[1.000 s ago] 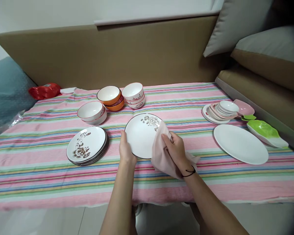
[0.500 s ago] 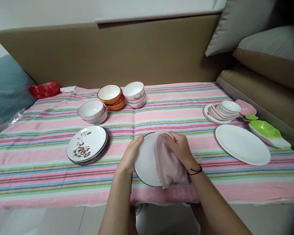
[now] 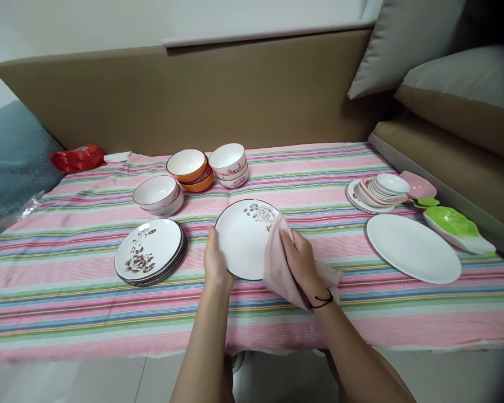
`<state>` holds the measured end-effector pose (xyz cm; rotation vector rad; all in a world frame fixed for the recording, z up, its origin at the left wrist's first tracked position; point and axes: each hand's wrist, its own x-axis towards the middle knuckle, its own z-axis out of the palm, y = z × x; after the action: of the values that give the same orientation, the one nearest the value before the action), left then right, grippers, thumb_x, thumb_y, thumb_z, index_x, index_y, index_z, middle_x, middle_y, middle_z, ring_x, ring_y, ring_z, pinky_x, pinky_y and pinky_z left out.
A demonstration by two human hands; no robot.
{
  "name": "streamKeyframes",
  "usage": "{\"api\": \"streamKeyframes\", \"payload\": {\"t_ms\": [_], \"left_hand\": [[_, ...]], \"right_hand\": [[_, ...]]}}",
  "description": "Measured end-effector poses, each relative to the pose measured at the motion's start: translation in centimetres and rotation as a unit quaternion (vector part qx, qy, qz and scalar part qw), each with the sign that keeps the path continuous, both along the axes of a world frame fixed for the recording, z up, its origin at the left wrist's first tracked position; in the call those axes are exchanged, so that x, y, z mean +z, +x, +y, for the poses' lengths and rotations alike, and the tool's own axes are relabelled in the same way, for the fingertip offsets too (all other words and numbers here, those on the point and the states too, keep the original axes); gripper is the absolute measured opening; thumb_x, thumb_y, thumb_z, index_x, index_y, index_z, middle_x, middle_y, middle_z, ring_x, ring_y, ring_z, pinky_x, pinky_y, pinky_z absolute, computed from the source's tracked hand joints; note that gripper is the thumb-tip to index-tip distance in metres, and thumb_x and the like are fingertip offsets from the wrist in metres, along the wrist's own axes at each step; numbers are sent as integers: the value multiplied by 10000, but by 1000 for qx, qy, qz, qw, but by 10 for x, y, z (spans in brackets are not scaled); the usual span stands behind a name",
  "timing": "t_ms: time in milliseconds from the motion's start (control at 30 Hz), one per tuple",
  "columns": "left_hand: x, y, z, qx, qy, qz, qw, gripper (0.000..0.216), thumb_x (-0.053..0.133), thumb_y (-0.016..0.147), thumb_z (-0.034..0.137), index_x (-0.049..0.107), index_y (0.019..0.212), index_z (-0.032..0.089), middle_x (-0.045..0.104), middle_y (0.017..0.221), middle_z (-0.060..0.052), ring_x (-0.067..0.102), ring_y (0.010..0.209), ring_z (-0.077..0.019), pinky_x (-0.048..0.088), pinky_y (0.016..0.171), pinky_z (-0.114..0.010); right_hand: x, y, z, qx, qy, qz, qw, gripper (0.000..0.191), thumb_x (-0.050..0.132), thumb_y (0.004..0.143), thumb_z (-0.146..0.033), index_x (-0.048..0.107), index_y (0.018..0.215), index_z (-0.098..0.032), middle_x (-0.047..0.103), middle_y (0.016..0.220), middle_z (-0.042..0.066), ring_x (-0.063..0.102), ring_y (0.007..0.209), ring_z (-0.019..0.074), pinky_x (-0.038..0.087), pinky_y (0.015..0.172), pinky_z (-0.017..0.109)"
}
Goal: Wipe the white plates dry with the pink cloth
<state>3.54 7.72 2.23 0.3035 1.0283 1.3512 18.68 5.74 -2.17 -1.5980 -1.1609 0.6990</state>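
Note:
A round white plate with a dark rim and a grey-brown flower print is held tilted over the middle of the striped cloth. My left hand grips its left edge, thumb along the rim and the other fingers hidden beneath. In my right hand is a pale pink cloth, closed around the plate's right edge. The cloth drapes down below that hand and covers part of the rim. To the left lies a stack of similar flowered plates.
Behind stand white bowls, orange bowls and more white bowls. Rightward lie an oval white plate, a green leaf-shaped dish and small stacked dishes. A red bundle sits at the back left.
The plate has moved up and away from me and turned, bringing its flower print into view at the top right. My right hand and the cloth have shifted to the plate's right edge.

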Motion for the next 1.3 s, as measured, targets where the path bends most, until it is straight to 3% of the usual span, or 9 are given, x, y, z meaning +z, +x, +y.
{"api": "streamKeyframes", "payload": {"t_ms": [167,367,500,567,633,867,967,1100,1300], "left_hand": [[1,-7,-3,-83,-47,11,995,473,520,837,517,668,1058,126,715,978,-132,656,979,-287,497,914,-405],[-2,-6,-2,-42,-19,10,999,496,478,855,536,666,1069,130,708,1004,-130,662,958,-273,509,890,-388],[-7,-6,-1,-25,24,44,998,482,532,829,533,667,1057,131,706,1006,-121,659,957,-263,513,869,-363],[-9,-6,-1,-31,43,67,996,489,569,804,538,666,1064,136,707,1001,-113,656,959,-260,511,864,-353],[-11,-7,-2,-40,53,80,995,506,593,783,547,664,1071,138,707,999,-107,654,960,-257,507,864,-343],[-8,-6,-3,-52,42,33,997,505,588,785,548,666,1049,125,712,958,-117,665,927,-261,517,844,-348],[-7,-5,-2,-63,45,18,997,489,588,794,531,660,1067,132,712,965,-114,667,928,-257,516,851,-350],[-7,-5,0,-82,41,19,996,493,601,788,518,654,1087,129,710,986,-112,664,935,-259,514,860,-355],[-8,-4,0,-86,24,27,996,501,582,799,519,649,1101,124,712,976,-115,664,937,-265,515,856,-358]], "right_hand": [[5,18,2,-13,19,9,1000,461,465,854,-505,201,605,-221,203,553,-55,221,532,89,182,500,248],[7,25,1,-11,0,92,996,512,578,782,-513,229,556,-214,159,534,-61,175,510,76,139,487,252],[5,25,3,-14,21,109,994,328,604,769,-456,502,611,-187,409,591,-31,363,569,109,269,521,246],[4,25,5,-5,42,98,994,238,605,767,-420,628,756,-184,586,853,34,507,786,170,377,660,271],[3,25,6,4,51,82,995,237,596,771,-406,665,836,-189,604,1053,67,524,962,217,397,794,311],[5,24,4,-21,43,95,994,314,583,773,-433,642,979,-203,642,989,50,553,898,213,409,774,324],[6,25,4,-8,43,82,996,247,571,785,-425,632,837,-192,611,826,16,514,763,168,383,683,278],[4,28,3,3,14,94,995,295,580,787,-430,489,642,-190,392,585,-50,346,569,103,278,538,238],[2,26,2,-28,4,97,995,442,619,763,-438,307,555,-204,222,537,-69,231,516,81,199,487,240]]}}
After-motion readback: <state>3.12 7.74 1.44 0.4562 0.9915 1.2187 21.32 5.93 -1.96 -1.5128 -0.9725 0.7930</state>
